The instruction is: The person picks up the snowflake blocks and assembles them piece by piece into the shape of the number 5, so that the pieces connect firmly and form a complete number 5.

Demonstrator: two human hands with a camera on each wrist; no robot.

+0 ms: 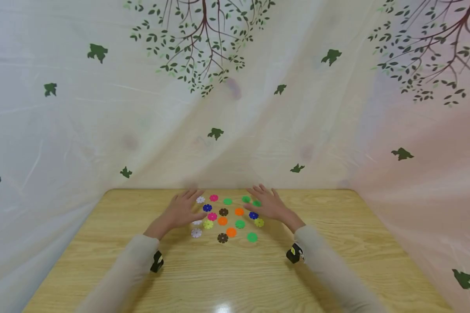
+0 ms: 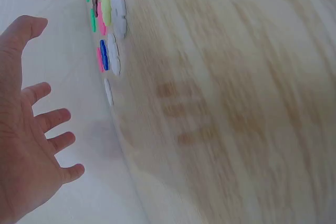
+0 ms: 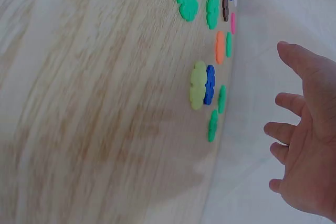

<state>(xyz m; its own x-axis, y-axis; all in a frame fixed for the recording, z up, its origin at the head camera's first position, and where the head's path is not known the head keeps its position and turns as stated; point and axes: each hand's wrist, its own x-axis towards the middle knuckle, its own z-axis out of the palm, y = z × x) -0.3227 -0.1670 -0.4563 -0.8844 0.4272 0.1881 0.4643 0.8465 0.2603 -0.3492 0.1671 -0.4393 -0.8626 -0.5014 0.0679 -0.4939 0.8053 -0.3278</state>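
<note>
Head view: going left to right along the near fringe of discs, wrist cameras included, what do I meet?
Left wrist camera, white disc, yellow disc, brown disc, orange disc, green disc, nearer green disc, second yellow disc, right wrist camera.

In front of me a pale sheet fills the top half of the head view and comes down both sides, with soft creases and a pinkish cast at the right. At the top centre I see printed branches, reddish brown with small green leaves, spreading downward; a second spray fills the upper right corner. Dark green bird shapes are scattered over the cloth: one at upper left, another near the middle, one at lower right. Below lies my light wood-grain bench, its far corners rounded, with a bright glare at the bottom centre.
</note>
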